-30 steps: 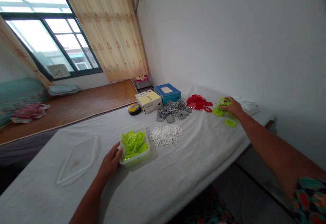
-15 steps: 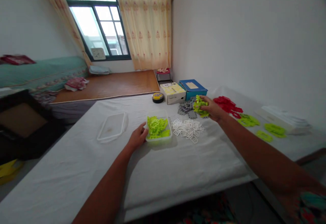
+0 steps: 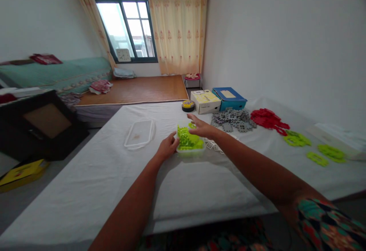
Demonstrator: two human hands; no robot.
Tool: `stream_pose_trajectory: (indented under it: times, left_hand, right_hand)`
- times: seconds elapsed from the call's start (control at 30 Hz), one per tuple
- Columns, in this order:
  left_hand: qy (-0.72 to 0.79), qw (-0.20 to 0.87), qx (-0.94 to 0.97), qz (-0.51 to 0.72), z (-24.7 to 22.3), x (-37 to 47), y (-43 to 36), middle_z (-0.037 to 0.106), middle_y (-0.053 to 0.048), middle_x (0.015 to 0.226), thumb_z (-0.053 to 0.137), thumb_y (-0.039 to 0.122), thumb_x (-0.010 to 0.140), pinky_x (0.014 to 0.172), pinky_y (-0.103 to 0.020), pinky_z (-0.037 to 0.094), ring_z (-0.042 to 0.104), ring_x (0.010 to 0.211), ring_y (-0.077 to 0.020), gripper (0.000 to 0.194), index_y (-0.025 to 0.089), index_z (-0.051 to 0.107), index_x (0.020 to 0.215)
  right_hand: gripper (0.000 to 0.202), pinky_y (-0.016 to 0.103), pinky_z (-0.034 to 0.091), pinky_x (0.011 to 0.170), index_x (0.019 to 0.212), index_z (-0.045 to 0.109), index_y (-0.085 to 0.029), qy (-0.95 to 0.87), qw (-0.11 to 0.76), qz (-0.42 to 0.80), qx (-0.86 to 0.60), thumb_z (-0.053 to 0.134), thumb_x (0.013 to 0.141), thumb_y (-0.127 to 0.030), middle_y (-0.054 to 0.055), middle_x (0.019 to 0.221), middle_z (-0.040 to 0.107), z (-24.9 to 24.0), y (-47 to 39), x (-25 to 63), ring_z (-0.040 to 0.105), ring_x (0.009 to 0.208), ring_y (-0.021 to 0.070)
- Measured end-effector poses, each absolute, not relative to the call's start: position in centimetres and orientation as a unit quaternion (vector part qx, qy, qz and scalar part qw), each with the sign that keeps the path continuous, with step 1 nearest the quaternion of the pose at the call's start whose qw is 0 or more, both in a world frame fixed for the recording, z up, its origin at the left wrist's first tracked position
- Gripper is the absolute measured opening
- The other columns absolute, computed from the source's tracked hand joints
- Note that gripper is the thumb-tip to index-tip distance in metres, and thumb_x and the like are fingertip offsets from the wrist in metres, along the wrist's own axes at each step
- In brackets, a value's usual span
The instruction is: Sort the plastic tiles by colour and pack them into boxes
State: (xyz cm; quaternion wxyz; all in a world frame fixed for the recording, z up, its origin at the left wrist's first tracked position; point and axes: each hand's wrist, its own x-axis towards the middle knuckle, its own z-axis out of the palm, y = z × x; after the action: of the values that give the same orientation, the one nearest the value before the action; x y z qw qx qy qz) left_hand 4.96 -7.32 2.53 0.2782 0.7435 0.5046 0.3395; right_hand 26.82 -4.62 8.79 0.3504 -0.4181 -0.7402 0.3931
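Note:
My left hand [image 3: 168,146] grips the left side of a clear plastic box [image 3: 191,151]. Lime-green plastic building pieces [image 3: 187,139] fill the box in a loose heap. Over its right rear part is my right hand [image 3: 202,127], its thumb and fingers apart; some green pieces show just below the fingers, and I see nothing held. White lattice pieces [image 3: 214,146] lie right of the box, partly hidden under my right forearm. On the left, a translucent lid [image 3: 139,133] rests flat on the white-covered table [image 3: 114,190].
Grey pieces [image 3: 234,119], red pieces [image 3: 267,118] and flat green pieces [image 3: 297,138] lie in piles to the right. Behind stand a yellow-white box [image 3: 205,101], a blue box [image 3: 230,98] and a round black-yellow tin [image 3: 188,106]. A white case [image 3: 337,138] is by the wall.
My right hand has come left from above the grey pile to the plastic box and let go of its green pieces there. My left hand stays at the box; the view has shifted left.

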Motion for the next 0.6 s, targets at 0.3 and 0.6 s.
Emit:
stream_pose_trajectory:
  times: [0.3, 0.6]
  left_hand:
    - [0.509, 0.286, 0.738, 0.338, 2.5, 4.7, -7.2, 0.058, 0.001, 0.067, 0.043, 0.051, 0.088, 0.056, -0.025, 0.045, 0.056, 0.058, -0.0144, 0.063, 0.008, 0.052, 0.133]
    - [0.519, 0.308, 0.720, 0.344, 2.9, 4.5, -6.7, 0.064, -0.001, 0.071, 0.049, 0.057, 0.082, 0.056, -0.028, 0.051, 0.063, 0.066, -0.0190, 0.070, 0.009, 0.052, 0.134]
  right_hand:
    - [0.065, 0.054, 0.041, 0.104, 0.144, 0.039, -0.034, -0.776, 0.394, 0.287, -0.401, 0.059, 0.082, -0.032, 0.005, 0.150, 0.040, 8.6, -9.2, 33.4, 0.040, 0.135, 0.0278]
    - [0.067, 0.051, 0.029, 0.112, 0.137, 0.048, -0.016, -0.582, 0.277, -0.056, -0.762, 0.052, 0.083, -0.057, 0.018, 0.141, 0.049, 4.4, -15.3, 60.1, 0.042, 0.133, 0.0329]
